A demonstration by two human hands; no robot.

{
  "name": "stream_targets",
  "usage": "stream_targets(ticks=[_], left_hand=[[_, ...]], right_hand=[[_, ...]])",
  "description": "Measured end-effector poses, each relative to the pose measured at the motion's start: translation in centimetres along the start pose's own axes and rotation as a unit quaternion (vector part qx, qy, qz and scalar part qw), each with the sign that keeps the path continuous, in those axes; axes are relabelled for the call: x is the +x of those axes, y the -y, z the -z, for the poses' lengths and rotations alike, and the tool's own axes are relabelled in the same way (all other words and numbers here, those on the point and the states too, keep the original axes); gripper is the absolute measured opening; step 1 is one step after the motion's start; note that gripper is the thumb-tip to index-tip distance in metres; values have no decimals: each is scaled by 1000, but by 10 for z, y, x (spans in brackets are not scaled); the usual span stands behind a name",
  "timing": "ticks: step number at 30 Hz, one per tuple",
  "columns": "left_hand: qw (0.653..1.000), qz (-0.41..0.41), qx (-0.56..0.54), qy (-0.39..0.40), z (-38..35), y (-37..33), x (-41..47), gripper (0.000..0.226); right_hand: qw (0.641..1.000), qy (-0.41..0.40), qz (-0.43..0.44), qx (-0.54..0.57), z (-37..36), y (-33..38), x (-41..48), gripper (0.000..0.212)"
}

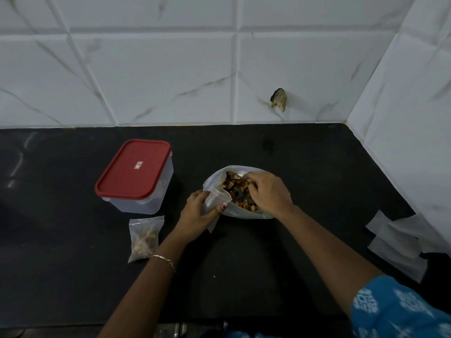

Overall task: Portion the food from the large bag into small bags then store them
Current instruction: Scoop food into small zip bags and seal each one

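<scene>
A large clear bag point(214, 178) of mixed brown and orange food pieces point(235, 189) lies open on the black counter. My right hand point(267, 192) reaches into its mouth, fingers curled down into the food. My left hand point(199, 214) grips a small clear bag point(216, 197) and holds its mouth open right beside the large bag's left rim. A filled small bag point(145, 237) lies flat on the counter to the left of my left forearm.
A clear plastic box with a red lid point(135, 170) stands shut at the left. Several flat small bags point(395, 242) lie at the counter's right edge. White tiled walls close in the back and right; a hole point(278, 98) marks the back wall.
</scene>
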State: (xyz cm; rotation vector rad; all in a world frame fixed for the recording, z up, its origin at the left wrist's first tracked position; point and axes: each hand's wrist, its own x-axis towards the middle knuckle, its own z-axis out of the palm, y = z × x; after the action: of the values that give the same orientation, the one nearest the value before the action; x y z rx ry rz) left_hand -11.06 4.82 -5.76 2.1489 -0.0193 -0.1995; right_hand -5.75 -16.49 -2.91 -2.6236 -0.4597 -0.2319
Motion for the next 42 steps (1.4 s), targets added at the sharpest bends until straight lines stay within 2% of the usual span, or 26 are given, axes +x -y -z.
stream_targets(ticks=[2,5,9,12,15,19,23,28,32,36,40,41,42], left_hand=[[1000,1,1,0,1,1,1,64],[1000,16,-22,-10,-2,0,1,51],[996,56,-74,2,-6,-2,-2,76],[990,67,-125,8,-7,-2,-3,73],[985,79,-154,19,-4,-4,-5,73],[973,76,-216,39,-1,-10,-11,37],[961,83,-261,34,-2,-9,-16,48],[954,86,-287,33,-3,-8,-17,51],[948,72,-308,39,-9,-15,-20,40],[942,61,-328,42,-15,-18,-20,41],[927,74,-366,43,-15,-15,-21,40],[924,76,-373,46,-15,-15,-21,39],[921,77,-379,49,-15,-15,-22,38]], right_hand=[[1000,10,-14,-4,-2,-2,2,23],[1000,4,-25,11,-3,-6,3,22],[1000,3,-17,-19,-10,-9,1,27],[999,15,-34,-26,-11,-9,1,34],[997,48,-55,18,-7,-8,0,36],[991,74,-68,93,-4,-12,-4,33],[968,71,-126,203,-5,-15,-8,25],[988,13,-129,81,-9,-6,-15,25],[985,43,-142,90,-16,-4,-22,26],[955,80,-216,185,-19,1,-26,24],[857,124,-346,361,-16,5,-25,20],[858,122,-348,357,-18,6,-25,20],[881,112,-331,319,-22,5,-26,21]])
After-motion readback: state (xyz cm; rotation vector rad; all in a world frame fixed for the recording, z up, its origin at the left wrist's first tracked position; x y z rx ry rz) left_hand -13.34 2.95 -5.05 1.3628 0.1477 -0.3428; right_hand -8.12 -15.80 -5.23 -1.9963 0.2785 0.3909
